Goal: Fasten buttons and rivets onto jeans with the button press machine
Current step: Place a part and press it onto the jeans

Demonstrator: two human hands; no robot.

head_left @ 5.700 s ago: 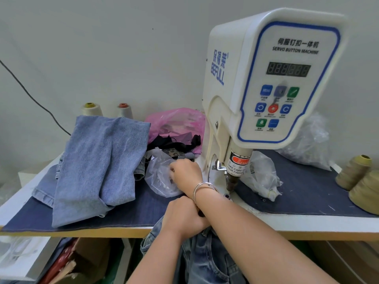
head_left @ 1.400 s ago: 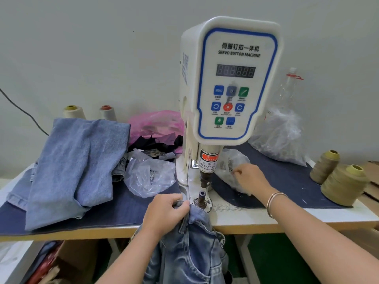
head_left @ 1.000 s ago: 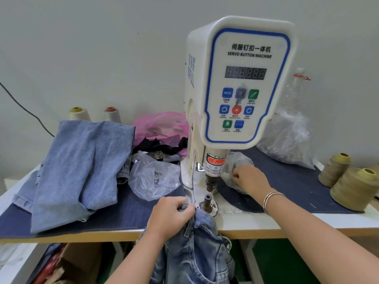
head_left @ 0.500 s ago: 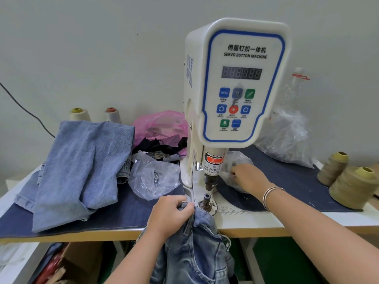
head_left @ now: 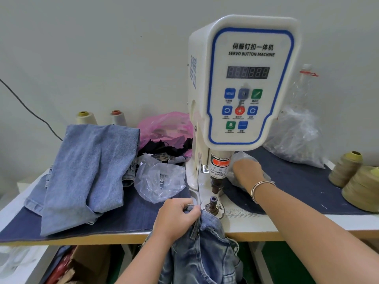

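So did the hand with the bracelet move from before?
Yes. The right hand was reaching across to the clear bag left of the machine; now it is at the clear bag on the machine's right side.

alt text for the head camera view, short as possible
A person's left hand grips jeans beside the lower die of a white servo button machine, while the right hand reaches into a clear plastic bag behind it.

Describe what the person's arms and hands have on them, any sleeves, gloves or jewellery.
Both forearms are bare, with no sleeves in view and no gloves. The right hand has thin silver-coloured bangles round the wrist. The left hand shows no rings, watch or bracelet.
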